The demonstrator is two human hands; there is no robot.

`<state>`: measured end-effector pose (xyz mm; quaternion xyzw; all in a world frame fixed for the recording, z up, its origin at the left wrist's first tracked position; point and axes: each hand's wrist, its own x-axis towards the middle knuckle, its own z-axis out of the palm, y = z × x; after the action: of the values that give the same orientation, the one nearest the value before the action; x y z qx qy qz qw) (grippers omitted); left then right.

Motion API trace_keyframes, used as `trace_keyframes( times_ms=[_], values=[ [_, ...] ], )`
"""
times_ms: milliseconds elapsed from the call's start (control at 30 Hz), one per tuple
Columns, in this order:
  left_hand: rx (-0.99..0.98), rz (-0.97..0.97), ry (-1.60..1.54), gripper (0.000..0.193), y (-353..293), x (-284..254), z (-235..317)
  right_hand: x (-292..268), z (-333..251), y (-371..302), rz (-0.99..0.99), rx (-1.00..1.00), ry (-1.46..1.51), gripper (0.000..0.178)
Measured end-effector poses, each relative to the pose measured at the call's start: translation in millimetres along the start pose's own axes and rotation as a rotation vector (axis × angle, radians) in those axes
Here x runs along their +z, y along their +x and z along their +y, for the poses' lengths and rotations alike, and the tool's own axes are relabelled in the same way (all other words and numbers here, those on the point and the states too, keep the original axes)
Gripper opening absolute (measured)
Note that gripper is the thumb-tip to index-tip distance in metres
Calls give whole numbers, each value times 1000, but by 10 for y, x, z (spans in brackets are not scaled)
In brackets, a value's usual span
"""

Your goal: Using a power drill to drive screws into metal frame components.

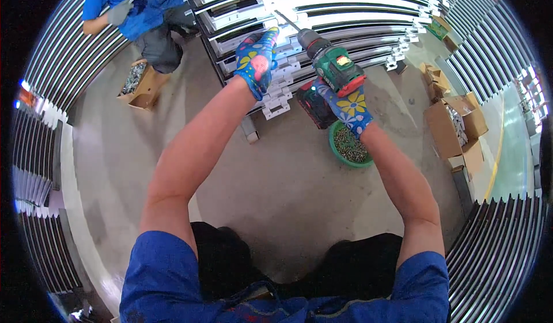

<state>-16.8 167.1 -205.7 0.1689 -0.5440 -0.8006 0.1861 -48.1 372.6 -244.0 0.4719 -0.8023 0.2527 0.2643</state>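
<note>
My right hand, in a blue flowered glove, is wrapped round the grip of a green and black cordless drill. Its long bit points up and to the left at the stacked white metal rails. My left hand, gloved the same way, is at the rails' left end, close to the bit's tip. Its fingers look drawn together; whatever they may hold is too small to make out. Hinge-like brackets stick out along the near side of the rails.
On the floor below the drill stands a green bowl of small metal fasteners. Cardboard boxes of metal parts lie at right and left. A co-worker in blue crouches at upper left, gripping a rod. More racked rails line both sides.
</note>
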Motion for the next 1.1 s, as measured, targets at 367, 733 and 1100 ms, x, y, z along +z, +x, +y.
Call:
trace_keyframes(
  times_ms=[367,733,1100],
  values=[
    [54,34,98,25,49,-19,-30,50,-23,73,105,-30,2,34],
    [114,40,105,27,171,-35,-137,-98,-193,103,-72,419,410,32],
    [162,-11,16,21,187,-48,-126,-6,-167,80,104,342,447,9]
  ],
)
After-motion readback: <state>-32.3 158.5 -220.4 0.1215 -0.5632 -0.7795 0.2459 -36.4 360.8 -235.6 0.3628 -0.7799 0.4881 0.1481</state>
